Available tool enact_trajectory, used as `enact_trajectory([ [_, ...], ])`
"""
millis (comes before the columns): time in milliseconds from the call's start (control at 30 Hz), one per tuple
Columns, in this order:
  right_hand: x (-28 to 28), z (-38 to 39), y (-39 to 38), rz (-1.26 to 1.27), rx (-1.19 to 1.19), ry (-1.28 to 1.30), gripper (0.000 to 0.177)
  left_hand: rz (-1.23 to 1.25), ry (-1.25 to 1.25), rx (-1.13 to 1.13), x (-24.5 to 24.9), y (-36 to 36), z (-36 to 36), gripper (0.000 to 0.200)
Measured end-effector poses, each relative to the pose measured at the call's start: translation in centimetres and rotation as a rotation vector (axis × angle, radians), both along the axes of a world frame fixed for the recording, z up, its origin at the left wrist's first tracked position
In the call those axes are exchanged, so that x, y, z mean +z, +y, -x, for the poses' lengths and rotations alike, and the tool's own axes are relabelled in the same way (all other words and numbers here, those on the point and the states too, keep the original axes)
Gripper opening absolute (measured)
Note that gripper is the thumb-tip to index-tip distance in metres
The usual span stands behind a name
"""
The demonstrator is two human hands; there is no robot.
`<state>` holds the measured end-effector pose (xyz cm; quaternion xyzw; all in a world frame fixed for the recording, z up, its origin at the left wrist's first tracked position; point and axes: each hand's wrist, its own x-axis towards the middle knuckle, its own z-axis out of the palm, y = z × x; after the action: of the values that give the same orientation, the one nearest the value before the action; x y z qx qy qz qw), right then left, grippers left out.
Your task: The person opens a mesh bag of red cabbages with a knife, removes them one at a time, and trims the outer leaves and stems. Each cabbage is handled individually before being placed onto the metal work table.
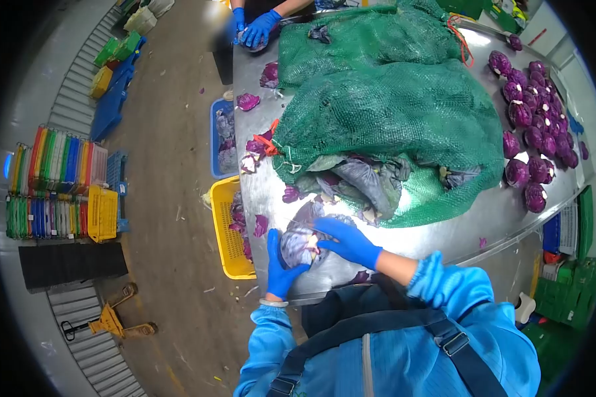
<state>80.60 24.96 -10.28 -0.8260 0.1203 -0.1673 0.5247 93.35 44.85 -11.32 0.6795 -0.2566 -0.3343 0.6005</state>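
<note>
Left hand (281, 264) cups the red cabbage (299, 246), right hand (347, 242) pinches its outer leaf, yellow crate (226, 248) beside the left hand holds purple trimmings, green net sack (391, 119) of cabbages lies just beyond.

The person's left hand (281, 263), in a blue glove, cups a red cabbage (299, 246) from below at the near edge of the steel tabletop (444, 231). The gloved right hand (348, 242) lies across the top of the cabbage; whether its fingers (324, 227) pinch a leaf cannot be told. Just beyond the fingers, untrimmed heads spill from an open green net sack (391, 112). Loose purple leaves (291, 194) lie near the fingers. Well to their right sits a pile of trimmed cabbages (536, 126). Below the left-hand fingers, on the floor, stands a yellow crate (224, 231) holding leaves. Far beyond them, a co-worker's gloved hands (255, 30) rest at the tabletop's far end.
</note>
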Motion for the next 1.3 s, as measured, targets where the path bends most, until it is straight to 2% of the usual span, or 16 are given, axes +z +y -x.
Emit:
enact_trajectory([
  [133,-1.2,-3.0,-0.6,-0.121,-0.053,0.157,0.042,-0.137,-0.134,0.294,-2.3,-1.7,0.5,0.105],
  [167,-1.2,-3.0,-0.7,-0.087,-0.034,0.170,0.043,-0.272,-0.361,0.310,-2.1,-2.8,1.8,0.101],
  [267,-2.6,-3.0,-1.4,0.076,0.060,0.135,0.038,-0.399,-0.358,0.328,2.1,-5.0,1.9,0.099],
  [533,-1.3,-5.8,-1.8,0.330,0.185,0.133,0.044,-0.413,-0.219,0.362,0.5,-5.1,-0.5,0.099],
  [767,-3.3,-6.1,-1.8,0.148,0.206,0.030,0.042,-0.351,-0.186,0.353,-1.4,-4.5,-1.9,0.098],
  [900,-1.3,-7.1,-1.5,0.407,0.207,0.199,0.040,-0.322,-0.113,0.376,-1.3,-4.8,-2.6,0.096],
  [933,-1.7,-7.7,-1.5,0.336,0.133,0.208,0.038,-0.314,-0.099,0.382,-1.0,-4.9,-2.4,0.096],
  [1000,-2.0,-9.3,-2.4,0.209,-0.008,0.224,0.035,-0.345,-0.235,0.322,-0.7,-5.3,-1.8,0.098],
  [1033,-2.1,-10.1,-3.2,0.157,-0.104,0.343,0.032,-0.339,-0.292,0.297,-1.0,-5.3,-1.1,0.098],
  [1067,-2.3,-9.8,-3.3,0.193,-0.032,0.283,0.031,-0.342,-0.354,0.270,-1.3,-4.8,-0.6,0.098],
  [1133,0.2,-8.0,-3.8,0.254,0.086,0.151,0.028,-0.186,-0.142,0.234,-2.4,-3.0,-0.6,0.098],
  [1167,-1.6,-7.5,-3.2,0.254,0.073,0.030,0.028,-0.152,-0.034,0.153,-3.4,-1.7,-0.6,0.098],
  [1200,0.0,-6.6,-3.9,0.386,0.141,0.290,0.027,-0.118,0.082,0.071,-4.2,-0.9,-0.6,0.097],
  [1233,-3.6,-6.5,-5.6,0.411,0.050,0.292,0.030,-0.085,0.193,-0.017,-3.4,-0.5,0.6,0.097],
  [1267,-7.7,-6.1,-6.9,0.433,-0.037,0.300,0.034,-0.049,0.117,-0.109,-3.5,-0.2,1.2,0.098],
  [1300,-6.6,-4.9,-7.6,0.400,-0.141,0.348,0.033,-0.057,0.119,-0.178,-2.6,0.0,1.8,0.099],
])
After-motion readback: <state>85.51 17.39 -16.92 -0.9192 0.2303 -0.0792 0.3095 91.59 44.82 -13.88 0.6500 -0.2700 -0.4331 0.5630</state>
